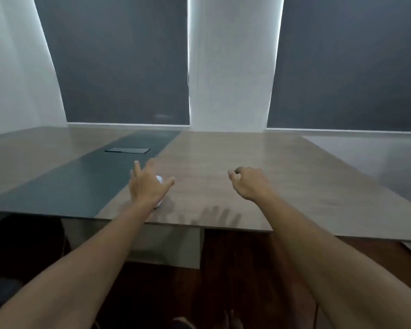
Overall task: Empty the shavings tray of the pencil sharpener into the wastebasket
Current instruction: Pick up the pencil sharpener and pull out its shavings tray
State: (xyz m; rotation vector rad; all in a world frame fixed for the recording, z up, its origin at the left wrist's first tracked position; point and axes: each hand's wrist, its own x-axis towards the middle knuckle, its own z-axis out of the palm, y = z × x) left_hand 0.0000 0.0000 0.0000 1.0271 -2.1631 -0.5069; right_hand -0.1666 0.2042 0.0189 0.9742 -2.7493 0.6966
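My left hand is spread wide over the small white sharpener near the table's front edge, mostly hiding it; a blind grab could tip it and spill shavings. My right hand hangs loosely curled and empty, well right of the sharpener. No wastebasket shows.

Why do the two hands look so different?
The left hand is spread open, fingers wide, over a small white thing it mostly hides; the right hand is loosely curled with nothing seen in it. The left hand is near the table's dark strip; the right hand is over plain wood. Both are bare and reach out over the table.
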